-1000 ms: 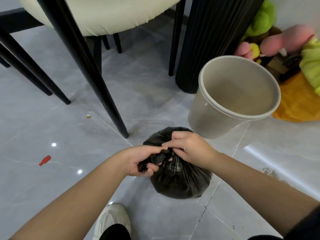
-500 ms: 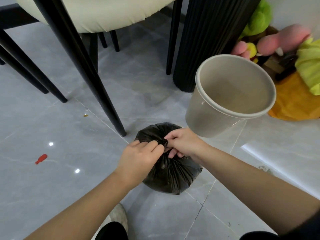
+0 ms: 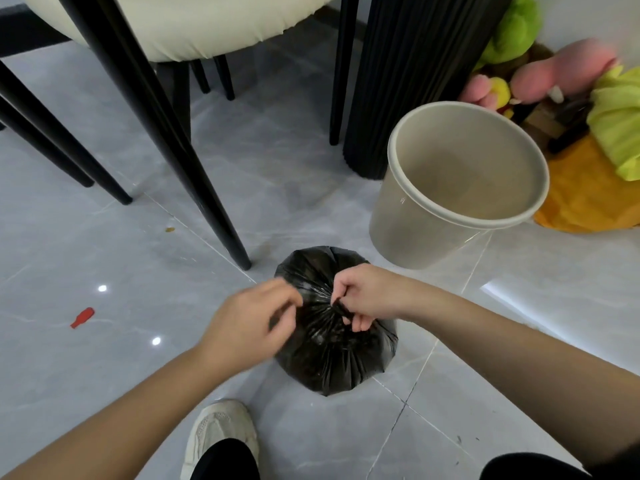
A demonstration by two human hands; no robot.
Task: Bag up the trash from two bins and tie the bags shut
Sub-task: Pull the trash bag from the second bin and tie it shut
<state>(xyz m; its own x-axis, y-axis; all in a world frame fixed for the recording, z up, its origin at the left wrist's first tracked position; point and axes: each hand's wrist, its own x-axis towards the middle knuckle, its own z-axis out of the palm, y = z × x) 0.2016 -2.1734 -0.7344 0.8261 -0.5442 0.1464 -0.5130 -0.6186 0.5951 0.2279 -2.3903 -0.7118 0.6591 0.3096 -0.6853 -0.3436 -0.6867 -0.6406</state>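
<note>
A black plastic trash bag (image 3: 332, 362), filled and gathered, is seen on the grey tiled floor (image 3: 104, 358) near an empty beige round plastic bin (image 3: 408, 233). Its twisted neck (image 3: 341, 311) is pinched by the right hand (image 3: 367, 299). The blurred left hand (image 3: 249, 323) is loosely curled alongside, its hold unclear. The knot is probably best drawn tight with the neck held low and taut.

I see a glossy grey tiled floor (image 3: 277, 168); a cream-cushioned chair (image 3: 194, 26) stands on slim black legs; right of the chair rises a black fluted pedestal (image 3: 415, 81); further right, plush toys (image 3: 571, 74) heap against a white wall (image 3: 588, 15); bright light spots (image 3: 102, 288) glint on the tiles below the chair.
</note>
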